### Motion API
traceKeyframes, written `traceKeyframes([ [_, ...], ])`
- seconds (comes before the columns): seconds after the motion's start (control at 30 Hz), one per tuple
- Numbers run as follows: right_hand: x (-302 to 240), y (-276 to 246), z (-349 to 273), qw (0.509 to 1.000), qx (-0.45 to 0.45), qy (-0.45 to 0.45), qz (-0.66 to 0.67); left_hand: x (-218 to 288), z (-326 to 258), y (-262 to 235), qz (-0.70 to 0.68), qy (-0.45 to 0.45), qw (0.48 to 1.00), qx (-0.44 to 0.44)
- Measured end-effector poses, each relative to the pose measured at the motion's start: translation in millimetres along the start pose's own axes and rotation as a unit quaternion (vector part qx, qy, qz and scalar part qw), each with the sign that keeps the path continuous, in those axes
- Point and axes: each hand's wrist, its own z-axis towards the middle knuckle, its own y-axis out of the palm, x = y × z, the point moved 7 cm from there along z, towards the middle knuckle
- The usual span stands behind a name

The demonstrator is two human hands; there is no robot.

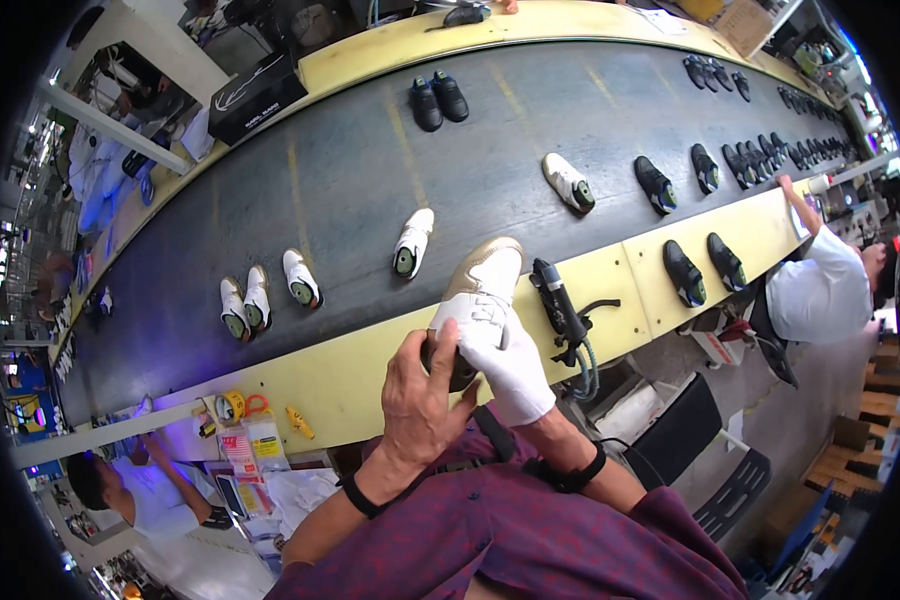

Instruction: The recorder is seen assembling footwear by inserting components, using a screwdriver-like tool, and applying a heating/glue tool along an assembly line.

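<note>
A white sneaker (487, 272) with a beige toe is held up in front of me, toe pointing away, over the yellow ledge. My right hand (511, 372), in a white glove, is closed around the shoe's right side near the laces. At the heel end, my bare left hand (417, 402) grips the shoe by its opening, thumb and fingers bent on the collar. Part of the heel is hidden behind the left fingers. Just right of the shoe, a black handheld tool (558, 305) with hoses lies on the ledge.
Beyond the yellow ledge (330, 400) runs a dark conveyor belt (340, 170) carrying white sneakers (413, 243) and black shoes (656, 185). Yellow tape (229, 405) and a small yellow tool (299, 423) lie on the left. Co-workers sit at the far left (155, 490) and right (820, 290).
</note>
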Motion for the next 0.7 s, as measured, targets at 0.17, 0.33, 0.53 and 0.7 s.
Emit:
traceKeyframes([
  [0.17,-23,-20,1,0.983,-0.126,0.048,0.123,-11,-5,-1,-0.381,-0.12,0.917,-0.013],
  [0.33,-15,-29,-6,0.983,-0.134,0.064,0.109,-4,0,6,-0.375,-0.135,0.913,-0.089],
  [0.53,0,-26,1,0.965,-0.194,0.068,0.161,3,-3,-7,-0.348,-0.13,0.927,-0.056],
  [0.7,22,-23,8,0.954,-0.214,0.145,0.151,-22,-15,-4,-0.425,-0.231,0.869,-0.103],
])
